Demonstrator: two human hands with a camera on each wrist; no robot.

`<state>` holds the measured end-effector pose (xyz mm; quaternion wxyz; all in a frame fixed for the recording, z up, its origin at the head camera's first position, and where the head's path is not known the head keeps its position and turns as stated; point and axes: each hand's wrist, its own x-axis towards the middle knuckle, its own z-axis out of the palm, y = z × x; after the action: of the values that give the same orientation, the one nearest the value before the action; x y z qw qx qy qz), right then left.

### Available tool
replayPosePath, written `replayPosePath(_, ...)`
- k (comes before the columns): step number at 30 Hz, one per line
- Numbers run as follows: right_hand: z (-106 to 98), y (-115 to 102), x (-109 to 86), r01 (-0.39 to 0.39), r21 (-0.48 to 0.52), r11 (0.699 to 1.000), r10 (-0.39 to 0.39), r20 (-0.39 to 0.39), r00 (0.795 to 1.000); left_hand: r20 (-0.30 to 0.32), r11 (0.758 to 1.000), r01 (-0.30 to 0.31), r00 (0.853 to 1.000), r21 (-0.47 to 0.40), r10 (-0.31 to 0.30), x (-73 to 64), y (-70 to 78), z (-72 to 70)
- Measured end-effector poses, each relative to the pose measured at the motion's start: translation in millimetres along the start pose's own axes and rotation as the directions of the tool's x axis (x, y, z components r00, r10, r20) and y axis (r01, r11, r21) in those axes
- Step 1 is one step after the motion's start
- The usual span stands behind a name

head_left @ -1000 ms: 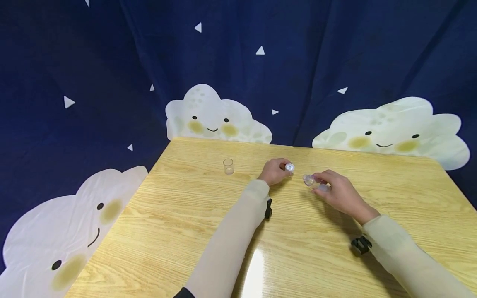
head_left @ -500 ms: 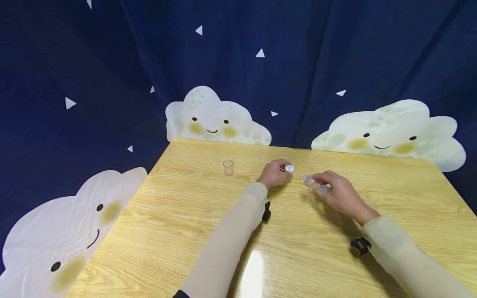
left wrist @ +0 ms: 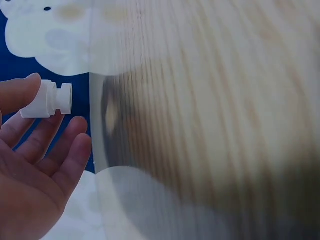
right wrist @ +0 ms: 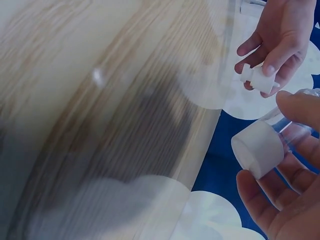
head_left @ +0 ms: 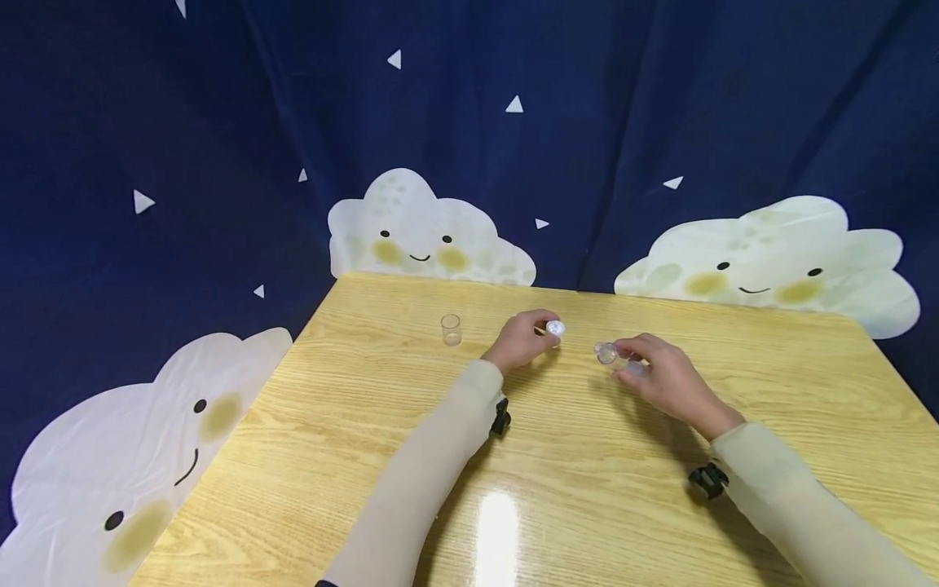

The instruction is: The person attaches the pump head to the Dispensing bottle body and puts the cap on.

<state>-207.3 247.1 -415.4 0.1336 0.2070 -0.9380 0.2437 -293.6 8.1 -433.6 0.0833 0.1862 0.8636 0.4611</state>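
Observation:
My left hand (head_left: pixel 519 339) pinches a small, stepped white plastic piece (left wrist: pixel 45 101) between thumb and fingers, its narrower end pointing away from the palm. In the head view its round white top (head_left: pixel 555 328) faces up. To the right, my right hand (head_left: pixel 671 379) grips a clear container (head_left: pixel 606 353) with a rounded clear end. Its broad white cylindrical end (right wrist: pixel 257 148) shows between thumb and fingertips in the right wrist view. The two hands are apart, both held over the far part of the table. Fingers hide part of each piece.
A clear, straight-sided cup (head_left: pixel 451 330) stands upright on the wooden table (head_left: pixel 352 424), left of my left hand. Behind the table's far edge hangs a dark blue curtain (head_left: pixel 455 90) with printed clouds and white triangles.
My left hand has drawn a little to the left with the white plastic piece, widening the gap between the hands. My right hand and the clear container have barely moved.

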Motion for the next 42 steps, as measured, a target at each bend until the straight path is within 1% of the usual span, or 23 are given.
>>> replayPosePath(5, 5, -4, 6.0, 0.022, 0.011, 1.0, -0.022, -0.002, 1.0, -0.026, 1.0, -0.025, 0.999, -0.011, 0.024, -13.0, -2.7, -11.5)
replayPosePath(9, 5, -8, 9.4, 0.025, 0.004, 1.0, -0.025, 0.0, 1.0, -0.029, 0.999, -0.028, 0.999, -0.028, 0.027, -22.5, -3.4, -15.3)
replayPosePath(14, 4, -12, 11.5, 0.02, -0.004, 1.0, -0.02, 0.015, 1.0, -0.043, 0.999, -0.033, 0.999, -0.015, 0.032, -38.8, -2.1, -20.1)
replayPosePath(19, 3, -15, 14.2, 0.027, 0.006, 1.0, -0.027, 0.009, 1.0, -0.059, 0.996, -0.084, 0.995, 0.025, 0.085, -61.1, 3.2, -27.1)
replayPosePath(23, 4, -17, 15.8, 0.028, 0.017, 0.999, -0.028, 0.004, 1.0, -0.058, 0.989, -0.133, 0.989, 0.06, 0.136, -74.3, 9.3, -29.5)
replayPosePath(26, 6, -19, 16.1, 0.027, 0.025, 0.999, -0.027, 0.004, 1.0, -0.066, 0.984, -0.164, 0.983, 0.073, 0.169, -78.3, 12.2, -30.0)
replayPosePath(31, 7, -22, 16.9, 0.025, 0.038, 0.999, -0.025, 0.007, 1.0, -0.092, 0.979, -0.186, 0.977, 0.079, 0.193, -79.4, 14.2, -30.6)
replayPosePath(37, 5, -24, 16.1, 0.028, 0.036, 0.999, -0.028, 0.011, 1.0, -0.097, 0.983, -0.17, 0.98, 0.071, 0.177, -80.1, 9.7, -29.4)
replayPosePath(39, 5, -24, 15.8, 0.032, 0.036, 0.999, -0.032, 0.011, 0.999, -0.108, 0.984, -0.16, 0.98, 0.075, 0.168, -80.2, 7.7, -28.9)
replayPosePath(42, 5, -23, 15.5, 0.041, 0.032, 0.999, -0.042, 0.005, 0.999, -0.142, 0.986, -0.149, 0.977, 0.073, 0.159, -79.6, 5.4, -28.1)
